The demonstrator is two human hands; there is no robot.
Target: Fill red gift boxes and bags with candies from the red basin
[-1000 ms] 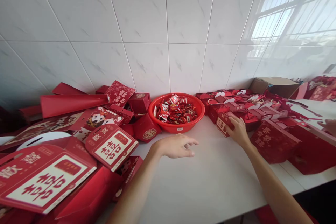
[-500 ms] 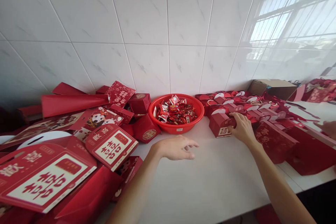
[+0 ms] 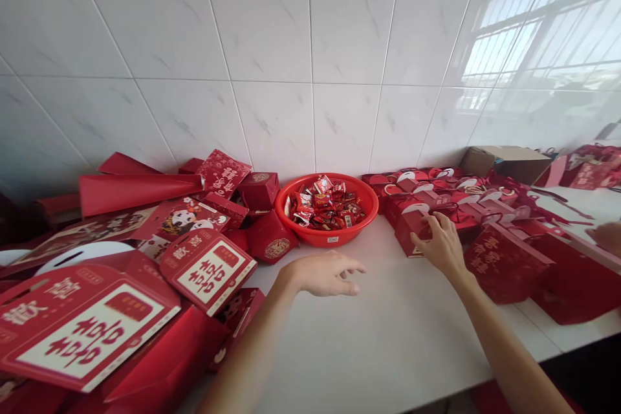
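My right hand (image 3: 440, 247) is at a small red gift box (image 3: 406, 228) with a rounded white-edged top. The thumb lies across the box's front and the other fingers curl at its right side, gripping that corner. Part of the front label is hidden behind the hand. My left hand (image 3: 324, 273) hovers over the white table (image 3: 373, 330), in front of a red plastic basket (image 3: 326, 237). Its fingers are apart and nothing is in them. Inside the basket lie many small red-wrapped candies (image 3: 324, 202).
Red boxes and folded cartons (image 3: 213, 272) are heaped on the left. To the right stand rows of closed red gift boxes (image 3: 509, 262) with ribbons, and a brown cardboard box (image 3: 507, 162) behind. Another person's hand (image 3: 606, 236) shows at the right edge. A tiled wall rises behind.
The small gift box has shifted slightly right and turned. My right hand has moved round so its thumb is at the box's front. My left hand has hardly moved.
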